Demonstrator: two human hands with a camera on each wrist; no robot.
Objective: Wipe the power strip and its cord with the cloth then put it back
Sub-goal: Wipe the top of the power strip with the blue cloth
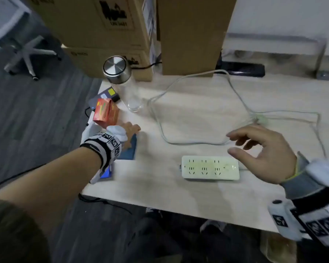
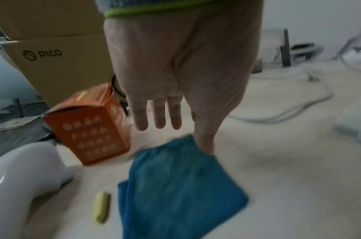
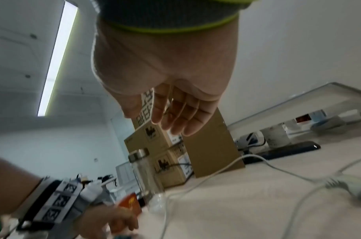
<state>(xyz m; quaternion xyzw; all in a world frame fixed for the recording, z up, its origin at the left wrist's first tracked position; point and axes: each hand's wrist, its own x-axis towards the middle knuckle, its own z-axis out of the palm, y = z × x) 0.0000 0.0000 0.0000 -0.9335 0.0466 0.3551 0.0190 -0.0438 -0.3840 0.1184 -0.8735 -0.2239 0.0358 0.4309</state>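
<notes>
The white power strip point(image 1: 210, 168) lies flat near the table's front edge, and its pale cord point(image 1: 179, 86) loops across the back of the table. A folded blue cloth point(image 1: 130, 151) lies at the table's left edge. My left hand point(image 1: 133, 130) is over the cloth point(image 2: 175, 186) with fingers point(image 2: 159, 116) straight, and its thumb tip touches the cloth's far corner. My right hand point(image 1: 231, 143) hovers just above the strip's right end, fingers loosely spread and holding nothing. The right wrist view shows those relaxed fingers point(image 3: 175, 119) above the cord point(image 3: 216, 174).
An orange carton point(image 1: 105, 112) and a clear bottle with a steel cap point(image 1: 122, 80) stand behind the cloth. Cardboard boxes point(image 1: 190, 35) line the back. A small yellow piece point(image 2: 100, 207) and a white device point(image 2: 22, 177) lie left of the cloth. A black strip point(image 1: 241, 69) sits at the back right.
</notes>
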